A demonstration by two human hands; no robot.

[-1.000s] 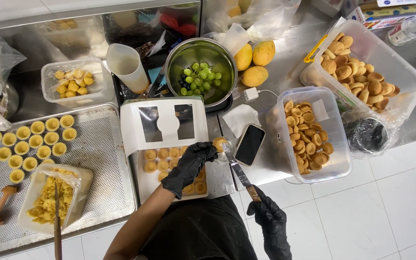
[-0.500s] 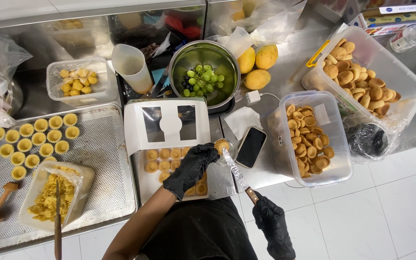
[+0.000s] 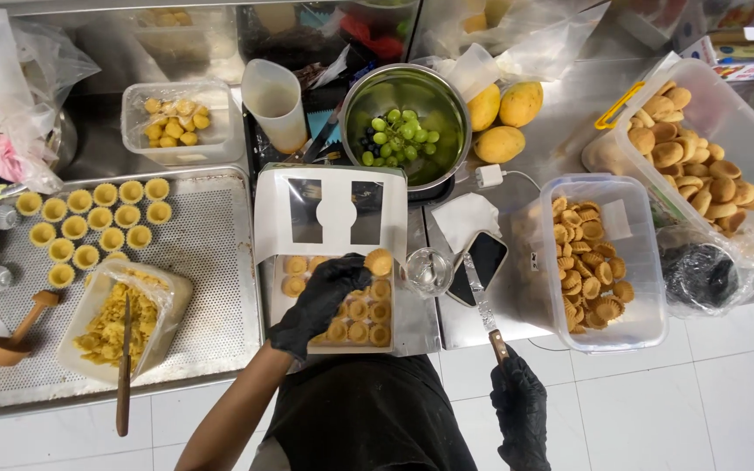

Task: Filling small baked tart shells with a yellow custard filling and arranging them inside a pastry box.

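right hand [image 3: 519, 403]: lower centre-right, gloved, wrapped round knife [image 3: 482, 305] handle, blade pointing up-frame, kept off the food
left hand [image 3: 323, 301]: centre, gloved, fingers curled down on tart shells [image 3: 361, 307], steadying or picking one; exact grip hidden
white box [image 3: 335, 218]: centre, lid flipped back so shells are reachable
phone [image 3: 478, 266]: under the blade, beside small glass [image 3: 429, 269]
perforated tray [image 3: 202, 244]: left, more shells in rows
bowl of grapes [image 3: 405, 122]: top centre of desk [image 3: 560, 148], behind lid
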